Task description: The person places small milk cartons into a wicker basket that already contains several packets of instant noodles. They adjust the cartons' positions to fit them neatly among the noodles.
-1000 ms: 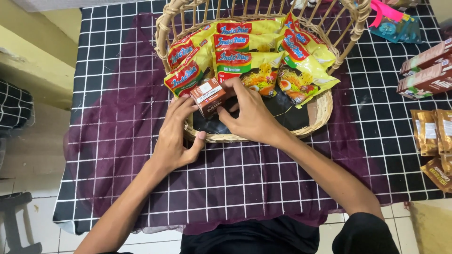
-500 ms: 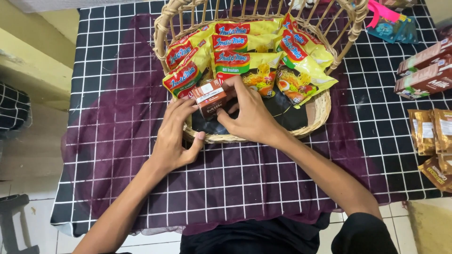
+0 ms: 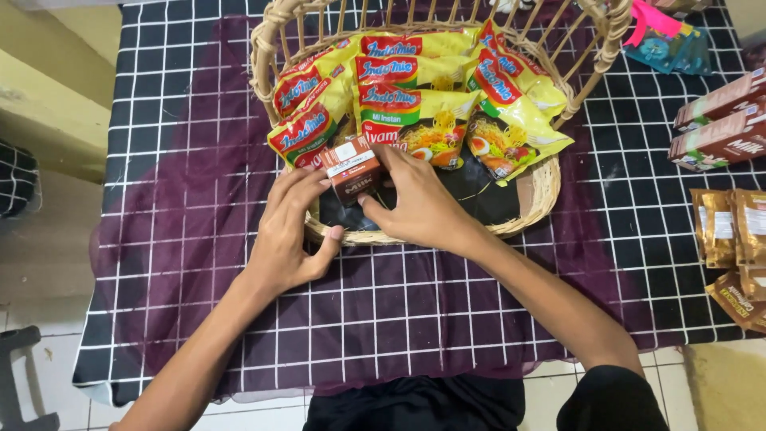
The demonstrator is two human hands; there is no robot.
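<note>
A black grid-patterned cloth (image 3: 159,96) under sheer purple fabric (image 3: 199,263) covers the table. At centre frame, the left hand (image 3: 289,231) and right hand (image 3: 415,203) pinch a small brown carton (image 3: 352,172) between their fingertips, steadying it inside the wicker basket (image 3: 542,187), just below the upright yellow noodle packets (image 3: 415,120).

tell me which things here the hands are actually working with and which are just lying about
In hand:
- small brown milk carton, held by left hand and right hand
- wicker basket
- yellow noodle packets stacked inside it

Lying about:
- brown cartons at right
- brown sachets
- teal packet
- purple mesh cloth
</note>
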